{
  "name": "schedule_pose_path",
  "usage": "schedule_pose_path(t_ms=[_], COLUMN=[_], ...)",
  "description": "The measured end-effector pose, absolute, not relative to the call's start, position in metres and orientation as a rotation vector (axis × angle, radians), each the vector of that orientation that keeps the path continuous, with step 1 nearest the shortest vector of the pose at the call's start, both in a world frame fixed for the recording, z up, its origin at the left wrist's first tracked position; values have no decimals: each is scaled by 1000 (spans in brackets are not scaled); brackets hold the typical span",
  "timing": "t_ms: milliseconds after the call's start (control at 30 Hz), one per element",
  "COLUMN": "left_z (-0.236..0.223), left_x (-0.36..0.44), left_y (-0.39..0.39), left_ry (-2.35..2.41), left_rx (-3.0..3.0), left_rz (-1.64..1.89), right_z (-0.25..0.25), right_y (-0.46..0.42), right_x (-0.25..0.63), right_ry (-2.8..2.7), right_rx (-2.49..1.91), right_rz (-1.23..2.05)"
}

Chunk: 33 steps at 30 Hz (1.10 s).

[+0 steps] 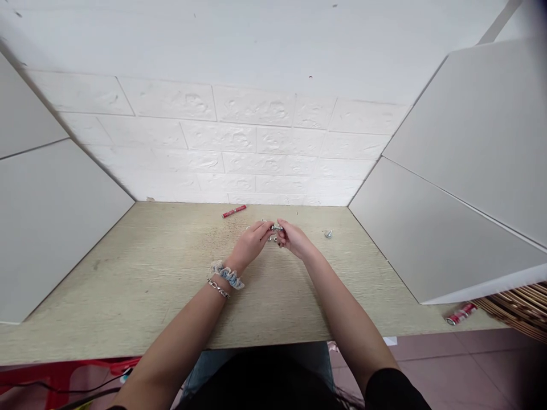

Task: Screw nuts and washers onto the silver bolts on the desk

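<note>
My left hand (252, 242) and my right hand (294, 238) meet over the middle of a pale wooden desk (149, 285). Both pinch a small silvery metal part (277, 228) between their fingertips. A few more small metal pieces lie on the desk just under the hands, too small to name. My left wrist wears a blue scrunchie and a chain bracelet.
A red battery (233, 211) lies near the back wall. A small metal screw (328, 234) rests to the right of my hands. Grey panels close off both sides. Another red battery (461, 314) lies at the desk's right front corner beside a wicker basket (519, 307).
</note>
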State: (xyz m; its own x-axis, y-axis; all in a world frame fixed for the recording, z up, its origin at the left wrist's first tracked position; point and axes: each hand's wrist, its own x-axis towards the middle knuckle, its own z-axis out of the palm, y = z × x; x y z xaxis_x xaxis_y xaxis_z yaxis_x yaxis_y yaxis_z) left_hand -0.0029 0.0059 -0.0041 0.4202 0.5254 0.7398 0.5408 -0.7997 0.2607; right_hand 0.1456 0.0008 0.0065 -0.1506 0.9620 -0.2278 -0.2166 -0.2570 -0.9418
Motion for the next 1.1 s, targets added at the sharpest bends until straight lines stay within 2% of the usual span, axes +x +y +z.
schedule_pose_path(t_ms=[367, 900, 1100], left_z=[-6, -10, -8], left_x=[-6, -6, -6], left_y=[10, 16, 14], left_ry=[-1069, -1198, -1159], left_rx=[-2651, -2601, -2594], left_rz=[-1378, -1460, -1460], right_z=[5, 3, 10], right_y=[3, 6, 2], right_x=[149, 144, 143], right_ry=[-1006, -1030, -940], right_rx=[-977, -899, -841], right_rz=[1584, 1378, 1454])
